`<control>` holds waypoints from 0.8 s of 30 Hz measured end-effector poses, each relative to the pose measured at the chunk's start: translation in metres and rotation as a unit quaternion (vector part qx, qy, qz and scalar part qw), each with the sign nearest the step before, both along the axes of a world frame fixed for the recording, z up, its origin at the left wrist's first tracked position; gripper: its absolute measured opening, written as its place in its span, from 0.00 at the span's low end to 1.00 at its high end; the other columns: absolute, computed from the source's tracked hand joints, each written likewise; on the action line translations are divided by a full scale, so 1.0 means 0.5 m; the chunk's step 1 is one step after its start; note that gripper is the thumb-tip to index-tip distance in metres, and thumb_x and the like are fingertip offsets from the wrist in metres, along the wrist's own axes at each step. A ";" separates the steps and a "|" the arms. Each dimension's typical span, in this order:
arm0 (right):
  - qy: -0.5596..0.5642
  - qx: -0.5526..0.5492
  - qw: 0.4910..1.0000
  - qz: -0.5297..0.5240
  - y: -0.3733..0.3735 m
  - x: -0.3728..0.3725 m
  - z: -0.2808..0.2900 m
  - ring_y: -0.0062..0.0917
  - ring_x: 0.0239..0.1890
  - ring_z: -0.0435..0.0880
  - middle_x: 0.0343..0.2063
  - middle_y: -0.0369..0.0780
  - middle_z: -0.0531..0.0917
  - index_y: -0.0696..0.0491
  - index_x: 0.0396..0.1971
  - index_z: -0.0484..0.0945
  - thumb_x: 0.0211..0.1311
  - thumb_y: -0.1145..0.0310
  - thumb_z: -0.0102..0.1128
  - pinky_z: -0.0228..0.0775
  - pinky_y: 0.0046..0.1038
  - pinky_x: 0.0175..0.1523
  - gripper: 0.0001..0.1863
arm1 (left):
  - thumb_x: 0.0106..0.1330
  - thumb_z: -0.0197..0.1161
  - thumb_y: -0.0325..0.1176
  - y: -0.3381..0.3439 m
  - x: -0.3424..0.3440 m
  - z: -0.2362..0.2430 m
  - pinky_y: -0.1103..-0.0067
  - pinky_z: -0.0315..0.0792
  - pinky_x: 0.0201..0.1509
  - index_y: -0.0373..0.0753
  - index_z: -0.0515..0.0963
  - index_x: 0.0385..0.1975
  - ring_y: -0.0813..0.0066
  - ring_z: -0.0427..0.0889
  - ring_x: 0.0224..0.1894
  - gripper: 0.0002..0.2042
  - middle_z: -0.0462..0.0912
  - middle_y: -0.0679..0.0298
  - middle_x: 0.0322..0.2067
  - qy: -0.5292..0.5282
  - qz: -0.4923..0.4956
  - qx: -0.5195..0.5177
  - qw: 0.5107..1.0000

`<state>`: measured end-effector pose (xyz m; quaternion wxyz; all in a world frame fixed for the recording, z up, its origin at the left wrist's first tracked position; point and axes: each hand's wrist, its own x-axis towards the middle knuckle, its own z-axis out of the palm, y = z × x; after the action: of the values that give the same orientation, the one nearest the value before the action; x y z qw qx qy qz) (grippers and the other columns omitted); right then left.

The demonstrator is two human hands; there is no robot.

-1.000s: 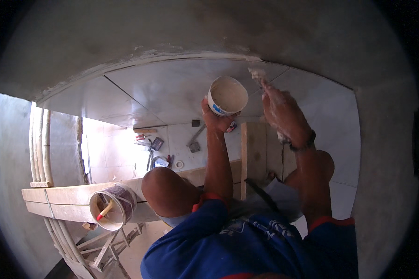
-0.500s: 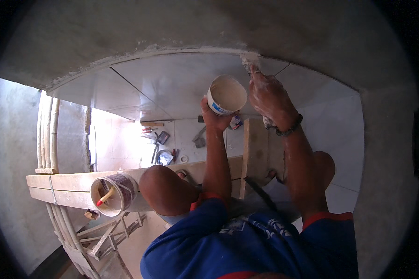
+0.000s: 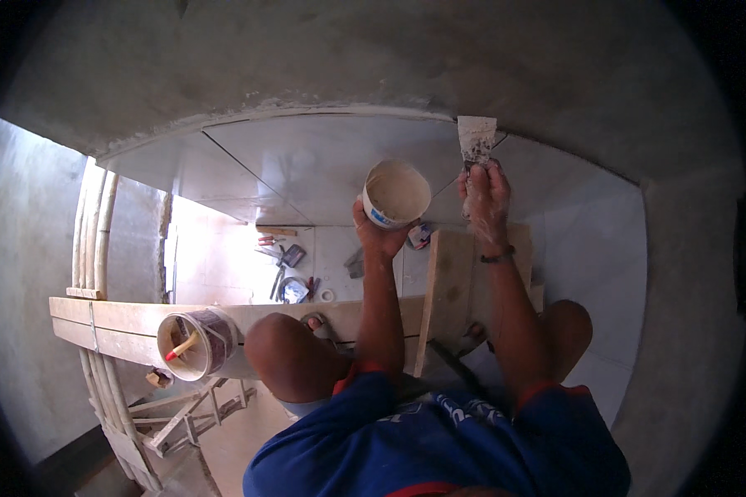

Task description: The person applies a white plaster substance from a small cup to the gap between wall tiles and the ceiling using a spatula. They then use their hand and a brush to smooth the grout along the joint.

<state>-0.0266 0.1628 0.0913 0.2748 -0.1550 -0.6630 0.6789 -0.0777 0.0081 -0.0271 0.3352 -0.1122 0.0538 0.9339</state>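
Paste (image 3: 398, 186), pale and smooth, lies inside a white tub (image 3: 380, 215) with a blue patch on its side. The left hand (image 3: 383, 238) cups the tub from below, fingers curled around its base and lower wall, the open mouth facing the head camera. To its right and a little higher, the right hand (image 3: 486, 197) is closed around a putty knife (image 3: 477, 132), its broad blade pointing up and coated with the same pale stuff; whether the blade touches the surface behind it, I cannot tell. A dark band (image 3: 497, 255) circles the right wrist. Behind both hands run glossy grey tiles (image 3: 323, 157) with dark joints, met above by a rough grey wall (image 3: 348, 58). At lower left, a bucket (image 3: 220, 344) sits on long planks (image 3: 112, 341), a red-tipped handle (image 3: 184, 346) leaning inside. Beyond the planks, a tape roll (image 3: 327, 295) lies on the floor near scattered tools.
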 end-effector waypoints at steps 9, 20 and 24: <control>-0.008 -0.115 0.991 -0.066 -0.027 -0.109 -0.102 0.14 0.15 0.69 0.17 0.32 0.73 0.50 0.28 0.67 0.68 0.49 0.49 0.60 0.18 0.18 0.19 | 0.52 0.52 0.66 -0.003 0.018 -0.051 0.55 0.73 0.41 0.48 0.64 0.61 0.51 0.73 0.53 0.38 0.69 0.57 0.58 0.062 -0.034 0.079 0.994; -0.186 -0.063 0.980 -0.011 -0.042 0.025 0.002 0.14 0.16 0.69 0.17 0.33 0.70 0.55 0.37 0.71 0.69 0.57 0.49 0.63 0.19 0.18 0.14 | 0.54 0.52 0.63 0.023 0.005 -0.029 0.58 0.74 0.42 0.45 0.61 0.62 0.46 0.74 0.50 0.38 0.69 0.51 0.57 0.037 -0.015 0.060 0.997; -0.135 0.032 0.989 -0.058 -0.057 0.083 -0.005 0.16 0.25 0.72 0.29 0.38 0.72 0.56 0.58 0.64 0.69 0.65 0.47 0.68 0.19 0.25 0.21 | 0.55 0.51 0.63 0.032 0.003 -0.043 0.58 0.73 0.43 0.46 0.61 0.63 0.44 0.73 0.50 0.38 0.67 0.50 0.58 0.039 -0.022 0.071 0.996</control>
<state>0.0149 0.1341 0.0888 0.2269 -0.2749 -0.7048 0.6133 -0.0762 0.0240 -0.0486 0.3606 -0.0502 0.0026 0.9314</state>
